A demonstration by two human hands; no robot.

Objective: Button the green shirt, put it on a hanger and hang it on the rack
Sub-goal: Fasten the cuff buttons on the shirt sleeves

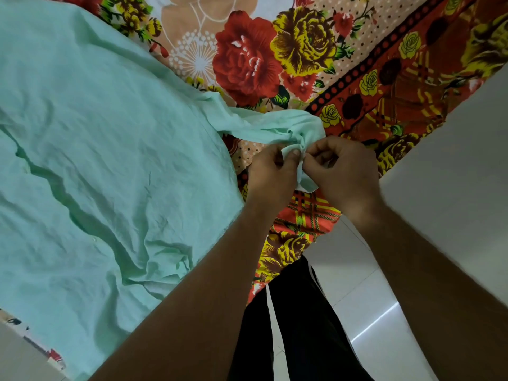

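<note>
Green shirt point(96, 149) of thin, creased mint cotton lies spread over most of the bed, on a bedsheet point(275, 59) printed with big red and yellow roses, and one narrow part of it, which we take to be a sleeve end or cuff point(275, 126), stretches out to the right toward the bed's edge. In the head view, the only one we have, our left hand point(270, 174) and right hand point(343, 171) meet at that end, both clenched in a pinch on the same small fold of green cloth, thumbs and forefingers almost touching. We judge that we are fastening a button here, though the button and its hole are hidden between the fingers and we cannot tell whether it is through yet. To do this well, we should keep the cloth taut between the two pinches, let one hand hold the buttonhole open and flat while the other tilts the button edge-on and pushes it through, then tug lightly to check that it sits. The body of the shirt looks rumpled, so smoothing the front first would help line up the remaining buttons. No hanger or rack shows in this view; only pale floor tiles point(357, 312) and dark trousers point(297, 325) lie below.
</note>
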